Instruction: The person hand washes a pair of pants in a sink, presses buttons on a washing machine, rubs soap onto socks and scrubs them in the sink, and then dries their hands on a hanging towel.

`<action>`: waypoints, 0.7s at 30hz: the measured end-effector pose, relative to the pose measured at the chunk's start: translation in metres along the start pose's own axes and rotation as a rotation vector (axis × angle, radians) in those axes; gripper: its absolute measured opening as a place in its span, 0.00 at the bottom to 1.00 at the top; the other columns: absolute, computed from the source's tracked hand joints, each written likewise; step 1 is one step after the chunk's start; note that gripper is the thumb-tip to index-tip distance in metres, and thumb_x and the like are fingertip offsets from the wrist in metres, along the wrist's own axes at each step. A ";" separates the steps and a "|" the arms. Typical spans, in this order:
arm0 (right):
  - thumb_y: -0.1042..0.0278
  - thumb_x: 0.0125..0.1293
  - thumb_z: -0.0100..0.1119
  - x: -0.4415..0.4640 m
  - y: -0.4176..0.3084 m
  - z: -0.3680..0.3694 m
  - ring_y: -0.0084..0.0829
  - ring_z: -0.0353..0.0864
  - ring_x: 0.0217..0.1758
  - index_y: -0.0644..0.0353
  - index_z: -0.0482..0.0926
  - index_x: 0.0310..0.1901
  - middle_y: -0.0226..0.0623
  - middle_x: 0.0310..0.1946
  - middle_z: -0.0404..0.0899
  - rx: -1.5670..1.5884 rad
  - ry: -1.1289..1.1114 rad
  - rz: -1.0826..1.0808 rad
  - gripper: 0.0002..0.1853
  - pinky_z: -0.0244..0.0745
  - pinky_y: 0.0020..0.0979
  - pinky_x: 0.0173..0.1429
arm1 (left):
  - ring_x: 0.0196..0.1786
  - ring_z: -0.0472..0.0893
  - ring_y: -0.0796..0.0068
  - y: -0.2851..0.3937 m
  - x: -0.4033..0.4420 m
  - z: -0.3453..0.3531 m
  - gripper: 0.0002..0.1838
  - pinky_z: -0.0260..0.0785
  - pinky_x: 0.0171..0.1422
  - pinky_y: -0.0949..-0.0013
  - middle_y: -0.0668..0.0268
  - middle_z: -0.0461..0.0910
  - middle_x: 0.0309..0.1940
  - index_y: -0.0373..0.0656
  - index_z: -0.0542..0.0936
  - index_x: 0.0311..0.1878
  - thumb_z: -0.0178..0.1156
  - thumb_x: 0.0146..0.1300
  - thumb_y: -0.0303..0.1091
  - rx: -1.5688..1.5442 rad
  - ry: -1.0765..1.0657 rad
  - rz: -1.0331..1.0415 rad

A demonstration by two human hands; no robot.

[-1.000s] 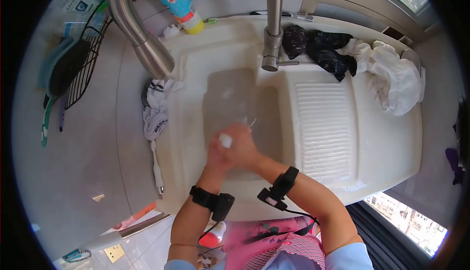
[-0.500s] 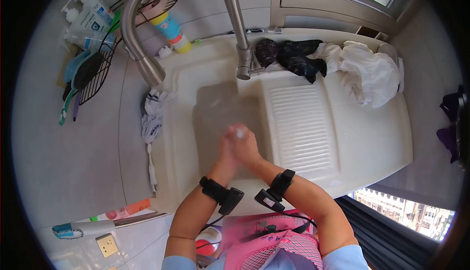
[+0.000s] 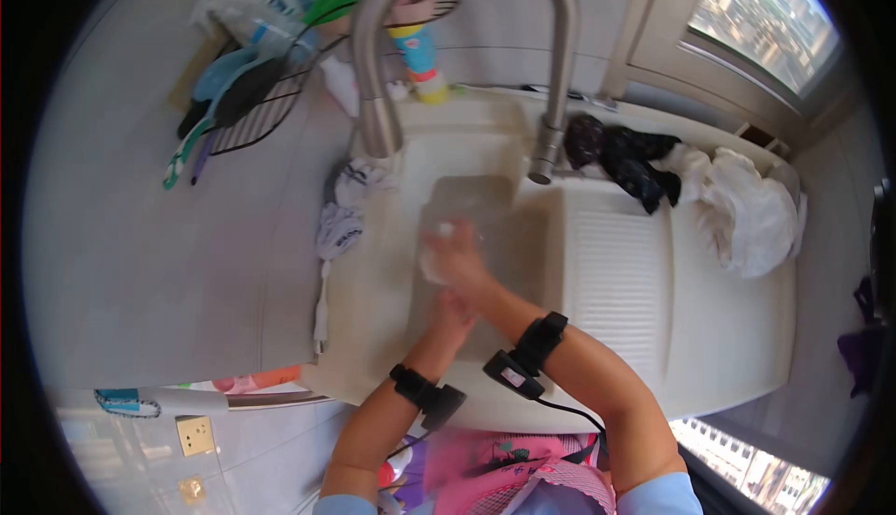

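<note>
Over the basin of the white sink, my right hand is blurred, its fingers curled about something small and white that I cannot make out. A pale patch, perhaps suds or wet cloth, shows along its left side. Just below it my left hand is close to my right wrist, maybe touching it; motion blur hides its fingers. Shallow cloudy water appears to lie in the basin. The grey metal faucet arches above the far side.
White socks and a white toothbrush lie along the left rim. A ribbed washboard is right of the basin. Black cloth and white cloth rest behind it. A wire rack holds brushes and bottles at left.
My hands were pressed together around a small white thing; now my right hand is farther forward and my left hand has drawn back toward my right wrist. The view has shifted left.
</note>
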State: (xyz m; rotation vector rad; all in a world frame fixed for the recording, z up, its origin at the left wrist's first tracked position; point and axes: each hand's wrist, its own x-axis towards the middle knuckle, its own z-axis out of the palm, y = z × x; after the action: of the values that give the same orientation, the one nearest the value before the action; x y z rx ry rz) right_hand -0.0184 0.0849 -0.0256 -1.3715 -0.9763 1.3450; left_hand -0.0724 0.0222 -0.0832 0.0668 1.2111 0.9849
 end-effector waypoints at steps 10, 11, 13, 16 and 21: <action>0.59 0.49 0.57 0.043 -0.009 0.130 0.47 0.53 0.64 0.59 0.65 0.55 0.47 0.60 0.55 -0.965 -0.829 -0.696 0.29 0.57 0.41 0.62 | 0.51 0.72 0.68 0.044 -0.016 -0.076 0.21 0.66 0.53 0.67 0.60 0.71 0.47 0.37 0.67 0.52 0.52 0.57 0.36 -0.174 -0.348 0.062; 0.60 0.50 0.57 0.044 -0.008 0.123 0.47 0.55 0.63 0.58 0.67 0.53 0.46 0.60 0.57 -0.860 -0.889 -0.673 0.27 0.58 0.41 0.62 | 0.50 0.73 0.68 0.052 -0.020 -0.066 0.21 0.66 0.53 0.69 0.60 0.71 0.48 0.37 0.67 0.53 0.52 0.57 0.36 -0.191 -0.421 0.047; 0.63 0.50 0.56 0.042 -0.008 0.092 0.47 0.58 0.61 0.57 0.70 0.51 0.45 0.58 0.60 -0.735 -0.875 -0.643 0.24 0.60 0.41 0.61 | 0.51 0.72 0.66 0.049 0.000 -0.056 0.27 0.65 0.54 0.68 0.60 0.71 0.50 0.38 0.63 0.58 0.53 0.56 0.37 0.266 -0.100 -0.009; 0.66 0.50 0.56 0.018 0.002 -0.006 0.47 0.63 0.58 0.56 0.71 0.50 0.45 0.55 0.64 -0.770 -0.637 -0.601 0.22 0.61 0.41 0.59 | 0.50 0.73 0.61 0.035 0.019 -0.020 0.29 0.65 0.53 0.62 0.59 0.73 0.48 0.40 0.66 0.57 0.58 0.51 0.41 0.764 -0.182 0.058; 0.65 0.56 0.53 -0.053 0.003 -0.175 0.46 0.58 0.62 0.53 0.67 0.55 0.44 0.59 0.59 -1.126 -0.126 -0.435 0.23 0.57 0.44 0.61 | 0.45 0.76 0.55 -0.044 0.131 -0.020 0.22 0.67 0.49 0.59 0.52 0.76 0.40 0.39 0.74 0.47 0.59 0.50 0.40 1.889 -0.439 0.377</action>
State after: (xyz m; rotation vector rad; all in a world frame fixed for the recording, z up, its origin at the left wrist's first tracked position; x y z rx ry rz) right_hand 0.1518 0.0169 -0.0249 -1.6857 -2.1496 0.4993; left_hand -0.0608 0.0740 -0.2128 1.9065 1.3129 -0.2127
